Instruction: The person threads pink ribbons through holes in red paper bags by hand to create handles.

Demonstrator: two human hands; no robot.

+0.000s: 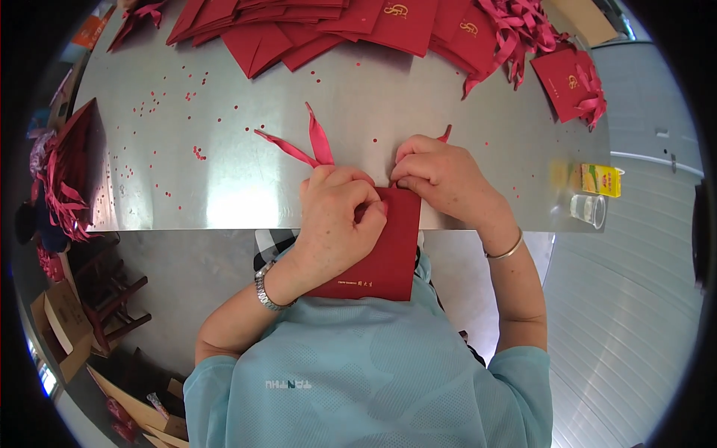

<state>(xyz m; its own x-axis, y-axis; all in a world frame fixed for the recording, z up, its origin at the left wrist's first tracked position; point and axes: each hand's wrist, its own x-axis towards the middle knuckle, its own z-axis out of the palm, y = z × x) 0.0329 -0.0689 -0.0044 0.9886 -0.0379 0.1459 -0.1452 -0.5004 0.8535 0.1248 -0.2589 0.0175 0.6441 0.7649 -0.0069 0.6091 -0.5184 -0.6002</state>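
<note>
Shirt (358, 373), hands (340, 213) (curled) at bag (396, 250)

Metal table (351, 104) — red paper bags (306, 48), scattered red dots (199, 153), yellow carton (601, 180), clear cup (588, 211)

Near the right end of the metal bench (534, 168), a yellow box (603, 180) with a clear cup (588, 210) just beside it. Farther left, a scatter of small red dots (199, 154). Off the bench at left, on grey floor (187, 291), a dark wooden stool (125, 299) near an open carton (66, 319). Far right, a pale ribbed panel (631, 321).
</note>
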